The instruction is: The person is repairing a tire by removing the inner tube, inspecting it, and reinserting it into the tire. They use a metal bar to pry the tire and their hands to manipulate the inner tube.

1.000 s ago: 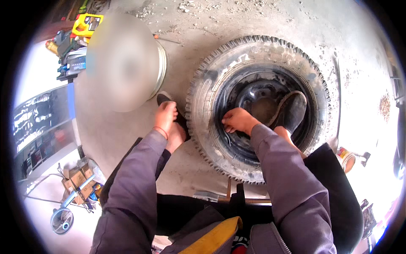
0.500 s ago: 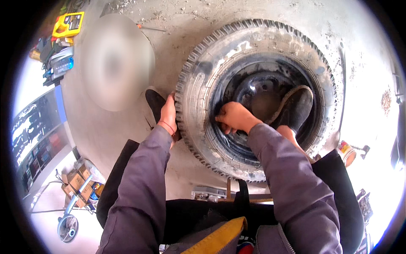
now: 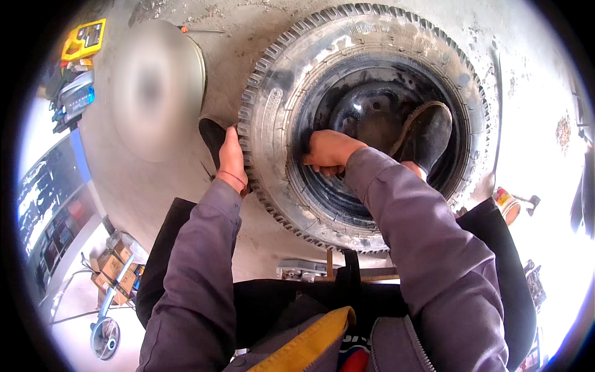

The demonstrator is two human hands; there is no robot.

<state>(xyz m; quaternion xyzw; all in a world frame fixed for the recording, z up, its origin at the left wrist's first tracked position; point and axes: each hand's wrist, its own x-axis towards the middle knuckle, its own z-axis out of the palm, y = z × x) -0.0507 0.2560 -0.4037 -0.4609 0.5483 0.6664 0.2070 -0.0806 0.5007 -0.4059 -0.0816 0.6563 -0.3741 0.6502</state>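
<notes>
A large, dusty tyre (image 3: 266, 102) lies flat on a black steel wheel rim (image 3: 344, 214), its chunky tread facing outward. My left hand (image 3: 232, 162) holds the tyre's left side, with the palm along the tread and the fingers partly hidden beneath it. Inside the wheel, my right hand (image 3: 334, 150) is closed at the left inner edge of the rim, its fingertips pressed together. Whatever those fingers pinch is hidden. One dark shoe (image 3: 429, 136) rests inside the rim, to the right of that hand. The other shoe (image 3: 211, 133) shows beside the tread on the left.
A round pale object (image 3: 152, 90), blurred, lies left of the tyre, with a screwdriver (image 3: 204, 30) beyond it. A yellow jug (image 3: 83, 40) and bottles stand far left. Cardboard boxes (image 3: 111, 266) sit lower left. At right are a small tub (image 3: 508, 206) and a hammer (image 3: 531, 201).
The whole view has shifted, so the tyre sits higher and further left. My left hand keeps its hold on the tread. My right hand stays at the rim edge, its wrist turned slightly.
</notes>
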